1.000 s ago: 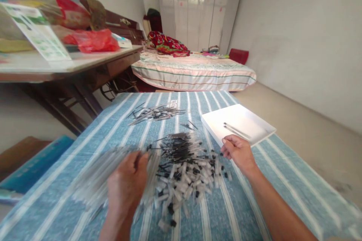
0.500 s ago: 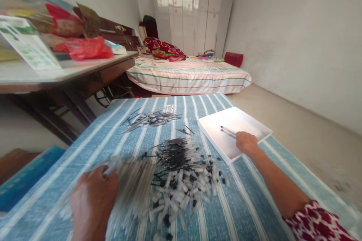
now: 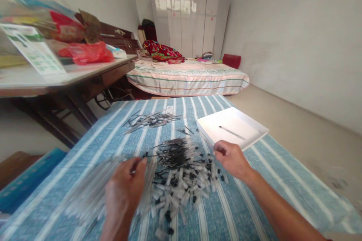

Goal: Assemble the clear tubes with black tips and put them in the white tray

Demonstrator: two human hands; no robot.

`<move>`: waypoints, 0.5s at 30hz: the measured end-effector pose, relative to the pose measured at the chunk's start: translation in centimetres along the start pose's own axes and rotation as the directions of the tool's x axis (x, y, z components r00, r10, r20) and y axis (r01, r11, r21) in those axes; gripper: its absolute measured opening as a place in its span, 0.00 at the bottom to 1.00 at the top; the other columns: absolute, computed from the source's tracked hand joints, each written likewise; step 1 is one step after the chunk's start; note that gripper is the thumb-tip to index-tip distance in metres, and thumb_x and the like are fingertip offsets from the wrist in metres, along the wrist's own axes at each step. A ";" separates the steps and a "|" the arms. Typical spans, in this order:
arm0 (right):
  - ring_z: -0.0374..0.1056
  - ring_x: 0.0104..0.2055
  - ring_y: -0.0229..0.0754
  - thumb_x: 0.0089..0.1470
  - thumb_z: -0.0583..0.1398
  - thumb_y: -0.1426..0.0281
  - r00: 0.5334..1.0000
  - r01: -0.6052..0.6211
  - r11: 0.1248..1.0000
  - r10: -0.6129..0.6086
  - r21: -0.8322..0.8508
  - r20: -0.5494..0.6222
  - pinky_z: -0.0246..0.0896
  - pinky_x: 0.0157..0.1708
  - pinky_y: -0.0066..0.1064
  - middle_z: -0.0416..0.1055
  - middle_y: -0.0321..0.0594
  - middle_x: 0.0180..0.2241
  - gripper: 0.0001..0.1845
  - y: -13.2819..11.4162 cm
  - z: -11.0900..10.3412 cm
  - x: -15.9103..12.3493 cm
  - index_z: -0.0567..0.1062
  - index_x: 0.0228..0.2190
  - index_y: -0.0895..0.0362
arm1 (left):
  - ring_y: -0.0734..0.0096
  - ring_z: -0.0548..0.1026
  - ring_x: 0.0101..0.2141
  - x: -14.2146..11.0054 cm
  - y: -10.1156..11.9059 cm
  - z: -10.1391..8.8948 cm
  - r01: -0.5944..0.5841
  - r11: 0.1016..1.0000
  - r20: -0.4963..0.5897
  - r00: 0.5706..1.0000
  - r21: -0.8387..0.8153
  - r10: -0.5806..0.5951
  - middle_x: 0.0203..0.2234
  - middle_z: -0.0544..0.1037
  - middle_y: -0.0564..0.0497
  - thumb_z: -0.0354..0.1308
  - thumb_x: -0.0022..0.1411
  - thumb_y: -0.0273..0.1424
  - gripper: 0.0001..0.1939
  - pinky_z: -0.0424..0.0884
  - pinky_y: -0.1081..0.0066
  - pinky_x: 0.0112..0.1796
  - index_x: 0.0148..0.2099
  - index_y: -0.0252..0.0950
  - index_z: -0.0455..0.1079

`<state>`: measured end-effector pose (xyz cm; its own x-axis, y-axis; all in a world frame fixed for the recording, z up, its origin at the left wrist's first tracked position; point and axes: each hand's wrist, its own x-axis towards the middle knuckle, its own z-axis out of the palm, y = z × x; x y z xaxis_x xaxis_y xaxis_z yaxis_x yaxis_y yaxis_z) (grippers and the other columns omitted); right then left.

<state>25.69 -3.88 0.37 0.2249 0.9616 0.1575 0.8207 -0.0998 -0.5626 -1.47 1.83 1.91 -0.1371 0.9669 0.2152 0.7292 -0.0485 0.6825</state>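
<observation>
My left hand (image 3: 124,186) lies over the right part of a pile of clear pen barrels (image 3: 93,188), with thumb and forefinger curled together. What they hold, if anything, is hidden. Its fingertips are close to a heap of dark ink refills (image 3: 177,152). My right hand (image 3: 233,160) is closed at the near corner of a white box (image 3: 203,128). A faint, blurred pen (image 3: 204,138) reaches up and left from its fingers. One pen (image 3: 232,133) lies inside the box. White-and-black pen caps (image 3: 181,188) are heaped between my hands.
Farther back on the striped cloth (image 3: 195,103) lies another bunch of pen parts (image 3: 152,120), with a few loose dark pieces (image 3: 185,131) nearer. A side table (image 3: 85,77) with bags stands at the left. Beyond is a bed (image 3: 189,79).
My right hand has pulled back from inside the box to its near edge, and one pen stays behind in it. My left hand has moved right across the clear barrels toward the refills.
</observation>
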 end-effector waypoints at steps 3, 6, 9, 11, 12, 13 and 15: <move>0.58 0.21 0.33 0.46 0.55 0.72 0.998 0.009 0.874 -0.035 0.485 0.043 0.53 0.22 0.22 0.60 0.30 0.18 0.05 -3.4 2.3 -2.8 0.66 0.21 0.57 | 0.56 0.75 0.37 -2.7 2.6 2.3 0.193 0.784 0.260 0.965 -0.590 -0.042 0.34 0.77 0.44 0.55 0.52 0.40 0.18 0.70 0.63 0.37 0.42 0.34 0.71; 0.55 0.19 0.31 0.42 0.56 0.75 0.991 -0.060 0.700 -0.043 0.712 0.125 0.51 0.20 0.21 0.58 0.28 0.16 0.06 -5.4 4.4 -4.4 0.63 0.18 0.57 | 0.57 0.76 0.36 -4.8 4.5 3.7 0.485 0.390 0.523 0.852 -0.782 -0.011 0.33 0.78 0.42 0.59 0.52 0.35 0.18 0.71 0.61 0.38 0.44 0.30 0.69; 0.56 0.17 0.31 0.43 0.56 0.73 0.974 -0.182 0.556 -0.012 0.811 0.227 0.54 0.19 0.22 0.61 0.29 0.16 0.05 -6.3 5.8 -5.1 0.64 0.20 0.57 | 0.62 0.77 0.31 -5.3 4.9 4.3 0.555 0.193 0.552 0.831 -0.809 -0.072 0.27 0.78 0.43 0.58 0.53 0.29 0.09 0.73 0.65 0.35 0.36 0.29 0.69; 0.56 0.14 0.31 0.47 0.55 0.71 0.950 -0.269 0.522 0.003 0.810 0.314 0.55 0.16 0.22 0.62 0.29 0.15 0.05 -6.7 6.4 -5.3 0.65 0.22 0.57 | 0.67 0.77 0.27 -5.0 4.8 4.6 0.539 0.144 0.526 0.842 -0.830 -0.120 0.25 0.78 0.45 0.56 0.55 0.26 0.04 0.74 0.67 0.33 0.34 0.30 0.68; 0.56 0.13 0.31 0.49 0.55 0.69 0.934 -0.301 0.528 -0.004 0.794 0.357 0.54 0.15 0.22 0.62 0.29 0.14 0.06 -6.9 6.6 -5.4 0.65 0.23 0.57 | 0.69 0.76 0.25 -4.8 4.7 4.7 0.523 0.134 0.506 0.851 -0.842 -0.145 0.24 0.77 0.46 0.54 0.55 0.25 0.04 0.74 0.67 0.32 0.34 0.30 0.68; 0.56 0.12 0.31 0.50 0.54 0.68 0.919 -0.321 0.549 -0.017 0.772 0.395 0.52 0.14 0.21 0.62 0.28 0.13 0.08 -7.1 6.8 -5.5 0.65 0.22 0.57 | 0.71 0.75 0.24 -4.5 4.6 4.8 0.509 0.133 0.487 0.857 -0.850 -0.167 0.23 0.76 0.47 0.54 0.56 0.25 0.03 0.74 0.68 0.30 0.34 0.30 0.68; 0.54 0.11 0.30 0.53 0.52 0.67 0.904 -0.323 0.601 -0.031 0.731 0.426 0.49 0.12 0.20 0.60 0.27 0.11 0.12 -7.8 7.2 -5.7 0.63 0.21 0.57 | 0.74 0.72 0.20 -4.1 4.5 5.1 0.494 0.134 0.467 0.864 -0.859 -0.188 0.21 0.74 0.51 0.54 0.55 0.25 0.03 0.73 0.71 0.24 0.33 0.31 0.68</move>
<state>14.23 -6.74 -2.05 -0.0454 0.9816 -0.1855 0.0368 -0.1839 -0.9822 5.78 -1.10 0.59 0.0578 0.9614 -0.2688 -0.5459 0.2559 0.7978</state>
